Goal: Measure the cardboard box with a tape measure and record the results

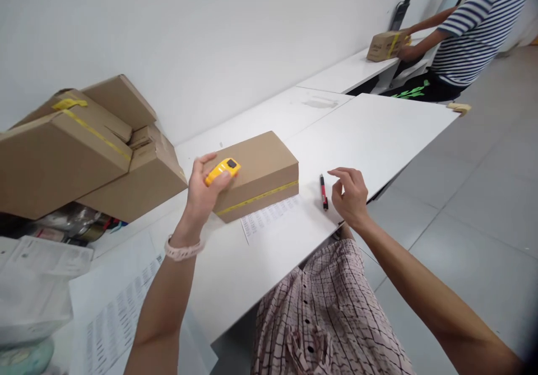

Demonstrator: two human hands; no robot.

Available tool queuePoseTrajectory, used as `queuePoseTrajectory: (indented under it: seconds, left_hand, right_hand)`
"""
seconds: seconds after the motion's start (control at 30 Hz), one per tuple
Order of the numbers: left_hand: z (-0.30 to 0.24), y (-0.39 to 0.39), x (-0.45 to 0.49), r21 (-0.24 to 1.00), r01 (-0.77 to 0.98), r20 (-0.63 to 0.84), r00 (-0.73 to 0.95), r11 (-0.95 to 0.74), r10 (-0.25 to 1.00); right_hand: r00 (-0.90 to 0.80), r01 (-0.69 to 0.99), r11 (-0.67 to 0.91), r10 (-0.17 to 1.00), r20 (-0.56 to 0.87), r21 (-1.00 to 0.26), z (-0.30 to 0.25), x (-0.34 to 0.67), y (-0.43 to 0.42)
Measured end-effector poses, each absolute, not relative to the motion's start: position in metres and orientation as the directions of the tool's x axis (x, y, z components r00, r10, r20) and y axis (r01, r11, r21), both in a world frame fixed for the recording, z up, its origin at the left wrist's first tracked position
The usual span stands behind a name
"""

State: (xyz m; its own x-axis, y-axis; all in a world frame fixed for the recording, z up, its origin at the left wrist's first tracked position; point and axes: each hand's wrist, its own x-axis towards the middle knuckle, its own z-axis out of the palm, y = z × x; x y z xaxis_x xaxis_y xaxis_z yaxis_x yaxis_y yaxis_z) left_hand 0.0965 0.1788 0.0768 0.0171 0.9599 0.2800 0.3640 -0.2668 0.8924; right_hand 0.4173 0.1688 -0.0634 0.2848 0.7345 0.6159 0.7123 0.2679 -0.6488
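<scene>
My left hand (204, 187) is closed round a yellow box cutter or tape measure-like tool (222, 170) with a black button, held at the top left edge of a brown cardboard box (256, 162). Yellow tape (260, 197) runs along the box's near side. My right hand (349, 195) hovers at the table's front edge with nothing in it, fingers bent and apart. Just left of it, a red and black pen (323, 193) lies on the white table (252, 274). A printed sheet (269, 218) sticks out from under the box.
Several cardboard boxes (63, 151) are piled at the left against the wall. Printed papers (121, 313) and white packages (37, 285) lie at the near left. At the far right, a person in a striped shirt (483, 33) handles another taped box (384, 45).
</scene>
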Motion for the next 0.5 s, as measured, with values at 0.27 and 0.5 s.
queuePoseTrajectory:
  seconds: [0.27, 0.5]
  left_hand:
    - [0.093, 0.144, 0.116, 0.998, -0.003, 0.060, 0.353, -0.062, 0.934]
    - [0.093, 0.150, 0.083, 0.995, 0.089, 0.007, 0.339, -0.039, 0.941]
  right_hand:
    - [-0.418, -0.405, -0.167, 0.908, 0.020, -0.899, 0.060, 0.339, 0.153]
    - [-0.418, -0.374, -0.243, 0.906, -0.071, -0.895, 0.076, 0.330, 0.172]
